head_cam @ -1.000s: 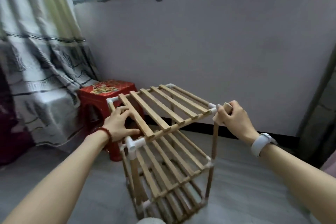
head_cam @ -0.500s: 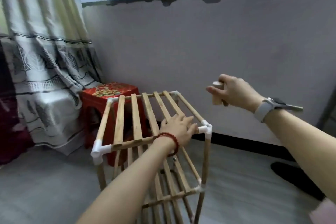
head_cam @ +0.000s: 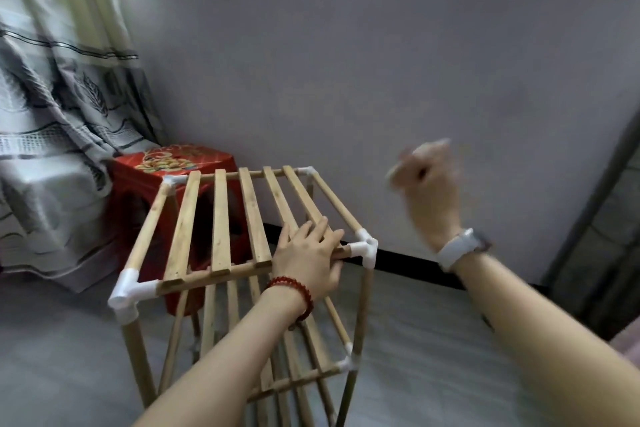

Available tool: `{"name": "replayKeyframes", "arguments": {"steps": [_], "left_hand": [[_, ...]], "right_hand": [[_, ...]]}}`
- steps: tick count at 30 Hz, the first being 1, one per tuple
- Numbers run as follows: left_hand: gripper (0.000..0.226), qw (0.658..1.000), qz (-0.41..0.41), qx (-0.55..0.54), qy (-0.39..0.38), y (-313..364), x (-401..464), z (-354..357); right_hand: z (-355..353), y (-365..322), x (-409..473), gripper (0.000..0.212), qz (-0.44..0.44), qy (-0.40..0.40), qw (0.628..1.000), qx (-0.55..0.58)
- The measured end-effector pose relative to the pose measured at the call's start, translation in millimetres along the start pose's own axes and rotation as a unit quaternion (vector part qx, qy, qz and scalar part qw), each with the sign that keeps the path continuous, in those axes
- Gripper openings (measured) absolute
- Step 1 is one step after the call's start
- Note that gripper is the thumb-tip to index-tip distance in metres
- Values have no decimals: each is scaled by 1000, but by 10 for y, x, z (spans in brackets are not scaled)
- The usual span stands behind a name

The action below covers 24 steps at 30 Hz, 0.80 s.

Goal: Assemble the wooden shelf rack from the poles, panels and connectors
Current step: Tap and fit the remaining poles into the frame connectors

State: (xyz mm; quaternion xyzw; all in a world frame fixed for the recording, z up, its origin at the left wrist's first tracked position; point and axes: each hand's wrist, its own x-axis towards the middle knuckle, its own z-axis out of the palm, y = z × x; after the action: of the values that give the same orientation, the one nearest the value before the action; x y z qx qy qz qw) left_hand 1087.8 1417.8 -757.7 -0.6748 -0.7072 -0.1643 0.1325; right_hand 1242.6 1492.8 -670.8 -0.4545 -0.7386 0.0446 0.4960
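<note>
Steadying wooden rack (head_cam: 221,232) on floor, left grip (head_cam: 308,262) flat, fingers relaxed, on top slats | right grip (head_cam: 427,184) raised, blurred, closure unclear | likely light, wobbly; hold beside corner connector (head_cam: 365,248).

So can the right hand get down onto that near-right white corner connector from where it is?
Probably yes. The right hand is raised above and right of the corner connector, with open air between; the left hand rests beside it, not on it.

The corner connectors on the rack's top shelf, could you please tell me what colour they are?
White; the corner connectors stand out against the tan wooden poles, clearest in the head view.
</note>
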Motion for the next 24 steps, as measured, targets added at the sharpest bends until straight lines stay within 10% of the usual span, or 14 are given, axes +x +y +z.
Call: {"name": "replayKeyframes", "arguments": {"steps": [3,9,13,18,24], "left_hand": [[48,1000,8,-17,-2,-27,-69,9],[36,996,-1,-91,10,6,-97,-45],[33,984,27,-172,32,-143,-198,-197],[47,947,27,-319,32,-598,-518,-542],[52,973,-41,-222,-43,-1318,-880,-970]], "right_hand": [[180,105,-360,32,-30,-229,952,-203],[-65,46,87,33,9,41,993,108],[249,191,-228,32,75,-116,990,25],[366,234,-272,34,146,-99,982,71],[529,-42,-428,37,152,-153,972,92]]}}
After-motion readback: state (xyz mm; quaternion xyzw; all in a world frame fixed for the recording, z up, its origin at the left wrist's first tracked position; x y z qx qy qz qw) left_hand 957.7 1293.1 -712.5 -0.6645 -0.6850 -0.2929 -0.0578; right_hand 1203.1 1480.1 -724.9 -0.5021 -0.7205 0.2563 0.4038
